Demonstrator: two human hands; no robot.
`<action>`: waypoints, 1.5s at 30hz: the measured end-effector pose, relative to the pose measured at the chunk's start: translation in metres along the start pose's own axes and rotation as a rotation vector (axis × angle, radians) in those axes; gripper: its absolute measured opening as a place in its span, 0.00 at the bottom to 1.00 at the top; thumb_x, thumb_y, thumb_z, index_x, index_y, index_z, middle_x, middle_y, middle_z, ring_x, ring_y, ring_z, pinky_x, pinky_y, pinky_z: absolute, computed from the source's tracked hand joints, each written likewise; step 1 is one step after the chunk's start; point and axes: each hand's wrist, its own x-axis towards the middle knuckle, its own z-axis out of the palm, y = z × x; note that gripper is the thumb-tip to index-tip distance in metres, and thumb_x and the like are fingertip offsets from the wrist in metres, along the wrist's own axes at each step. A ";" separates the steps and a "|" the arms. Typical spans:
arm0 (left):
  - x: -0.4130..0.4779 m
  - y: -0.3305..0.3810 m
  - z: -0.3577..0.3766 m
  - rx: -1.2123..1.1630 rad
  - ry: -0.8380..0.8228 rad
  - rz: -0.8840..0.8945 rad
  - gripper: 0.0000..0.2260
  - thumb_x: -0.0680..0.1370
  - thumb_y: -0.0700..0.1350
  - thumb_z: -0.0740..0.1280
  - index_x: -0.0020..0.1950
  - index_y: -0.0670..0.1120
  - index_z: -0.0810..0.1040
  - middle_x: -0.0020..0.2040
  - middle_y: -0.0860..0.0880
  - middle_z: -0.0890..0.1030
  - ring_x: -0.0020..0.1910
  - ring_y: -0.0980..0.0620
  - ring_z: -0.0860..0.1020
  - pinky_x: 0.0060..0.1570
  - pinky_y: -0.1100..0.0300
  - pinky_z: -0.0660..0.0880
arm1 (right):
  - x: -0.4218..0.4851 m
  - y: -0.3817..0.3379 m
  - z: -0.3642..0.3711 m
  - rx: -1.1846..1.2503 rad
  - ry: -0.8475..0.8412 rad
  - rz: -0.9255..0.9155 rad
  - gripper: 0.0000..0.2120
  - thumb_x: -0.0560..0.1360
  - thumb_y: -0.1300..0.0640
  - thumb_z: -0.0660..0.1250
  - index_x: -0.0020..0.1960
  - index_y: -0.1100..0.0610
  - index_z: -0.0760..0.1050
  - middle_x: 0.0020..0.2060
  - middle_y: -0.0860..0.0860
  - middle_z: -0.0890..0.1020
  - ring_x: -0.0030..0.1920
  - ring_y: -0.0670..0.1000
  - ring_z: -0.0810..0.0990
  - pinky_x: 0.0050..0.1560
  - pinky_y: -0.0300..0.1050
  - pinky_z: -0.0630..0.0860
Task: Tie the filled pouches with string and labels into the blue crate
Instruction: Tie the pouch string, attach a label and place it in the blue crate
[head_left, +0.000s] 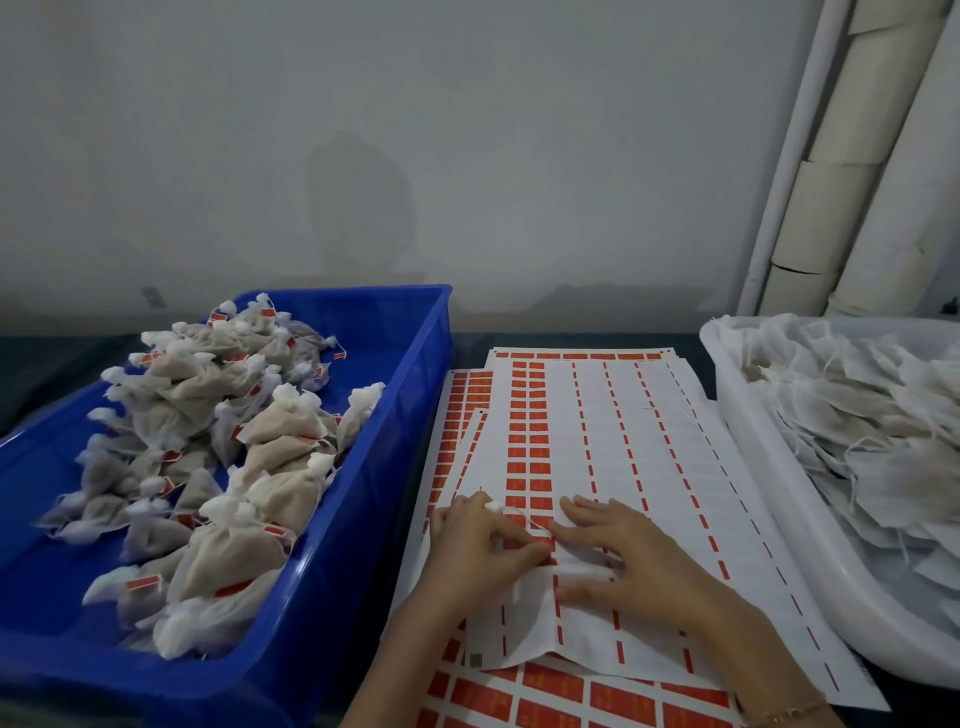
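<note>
A blue crate (415, 374) at the left holds a heap of tied white pouches (244, 447) with small red labels. In the middle lie overlapping sheets of red sticker labels (530, 431). My left hand (483, 551) grips a white pouch whose knotted top (493, 505) and lower corner (524, 587) show, and its fingers pinch at a red label on the top sheet. My right hand (628, 556) rests flat on the sheet beside it, fingers straight.
A white tub (737, 395) at the right is full of untied white pouches (862, 415) with loose strings. Cardboard tubes (852, 171) lean against the wall at the back right. The dark tabletop (467, 343) runs to a grey wall.
</note>
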 end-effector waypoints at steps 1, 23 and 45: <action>0.001 0.000 0.000 0.006 0.003 0.018 0.11 0.70 0.63 0.69 0.49 0.61 0.83 0.68 0.58 0.69 0.62 0.60 0.57 0.65 0.54 0.52 | 0.000 0.001 0.000 0.002 -0.002 0.002 0.35 0.64 0.26 0.61 0.69 0.31 0.60 0.73 0.33 0.54 0.75 0.42 0.48 0.74 0.54 0.47; -0.004 0.000 0.001 0.006 -0.059 -0.020 0.05 0.65 0.66 0.70 0.36 0.68 0.78 0.70 0.59 0.63 0.68 0.55 0.55 0.67 0.51 0.51 | 0.001 0.002 0.001 0.022 0.008 -0.003 0.34 0.65 0.27 0.64 0.68 0.30 0.61 0.73 0.33 0.54 0.75 0.43 0.48 0.75 0.57 0.48; 0.006 0.018 -0.002 -0.334 0.495 0.013 0.05 0.69 0.57 0.73 0.41 0.60 0.79 0.59 0.53 0.73 0.61 0.50 0.69 0.63 0.55 0.65 | -0.002 -0.004 -0.003 0.119 0.001 0.031 0.37 0.59 0.26 0.68 0.66 0.28 0.61 0.72 0.31 0.55 0.75 0.42 0.50 0.74 0.57 0.49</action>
